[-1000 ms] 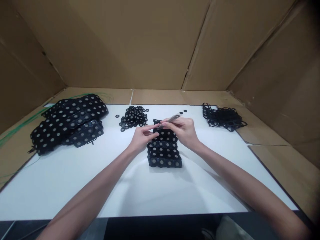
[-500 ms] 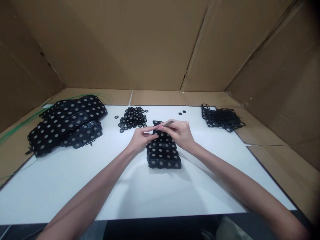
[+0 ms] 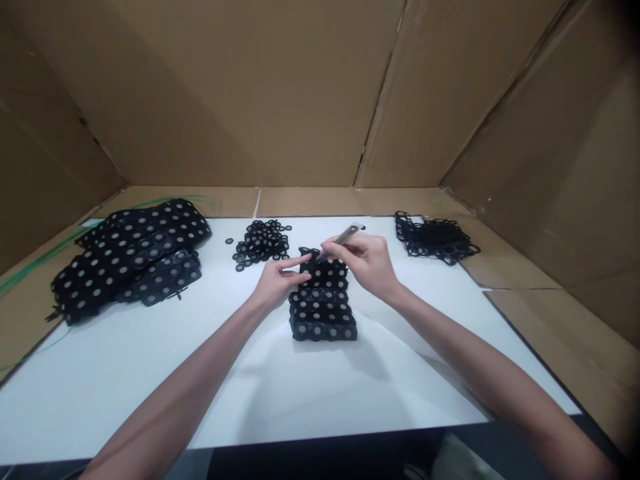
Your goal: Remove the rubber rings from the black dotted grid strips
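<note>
A black folded strip (image 3: 325, 307) with rows of grey round dots lies in the middle of the white table, its far end by my hands. My left hand (image 3: 276, 280) is at the strip's upper left edge, with thumb and forefinger on either side of that edge. My right hand (image 3: 367, 263) pinches grey metal tweezers (image 3: 345, 235), slanted with the tip down at the far part of the strip. Whether the tip holds anything is too small to tell.
Small black rings with grey centres (image 3: 263, 241) form a pile behind my left hand. Black open-loop netting (image 3: 437, 239) lies at the back right. On the left sit larger dotted black sheets (image 3: 125, 253) beside green strands (image 3: 45, 250). Cardboard walls (image 3: 240, 93) surround the table.
The fingertips of my two hands were together over the strip; now they are apart. The tweezers have swung from lying low to a steeper slant. The view has shifted slightly.
</note>
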A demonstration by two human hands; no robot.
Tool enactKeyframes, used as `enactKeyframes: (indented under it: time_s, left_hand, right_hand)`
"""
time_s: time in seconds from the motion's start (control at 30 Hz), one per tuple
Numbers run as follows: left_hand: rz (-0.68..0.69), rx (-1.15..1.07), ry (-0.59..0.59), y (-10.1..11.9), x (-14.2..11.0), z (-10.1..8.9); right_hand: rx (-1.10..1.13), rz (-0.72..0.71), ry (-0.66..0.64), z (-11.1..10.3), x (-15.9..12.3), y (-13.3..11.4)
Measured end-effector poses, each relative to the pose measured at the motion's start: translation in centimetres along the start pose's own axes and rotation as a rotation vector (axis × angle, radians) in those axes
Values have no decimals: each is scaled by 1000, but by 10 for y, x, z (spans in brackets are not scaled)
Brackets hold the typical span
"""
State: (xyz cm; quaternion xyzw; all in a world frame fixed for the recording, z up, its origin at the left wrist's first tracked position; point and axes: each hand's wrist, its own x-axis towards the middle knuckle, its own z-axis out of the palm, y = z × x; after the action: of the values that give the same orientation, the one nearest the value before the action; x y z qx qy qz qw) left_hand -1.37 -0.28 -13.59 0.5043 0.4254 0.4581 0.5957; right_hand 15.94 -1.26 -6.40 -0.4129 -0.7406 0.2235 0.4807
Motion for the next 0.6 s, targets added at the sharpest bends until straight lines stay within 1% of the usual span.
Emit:
enactKeyframes:
  time_s: [0.1,0.27,0.33,0.5,0.6]
  left_hand:
    - [33,10,18,0,0,-1]
    - [139,31,101,4,1,1]
    - [136,36,80,4,3,1]
    - [85,72,-58,3,5,-1]
    - [73,73,-65,4,3,0]
  right_hand:
    - [-57,-33,-60,-6,2,1]
    - [2,-27,-62,-1,0,9]
    - [5,-44,-49,2,0,10]
    - [-24,-73,-54,5,-1,11]
    - [-17,-83,-74,6,-2,13]
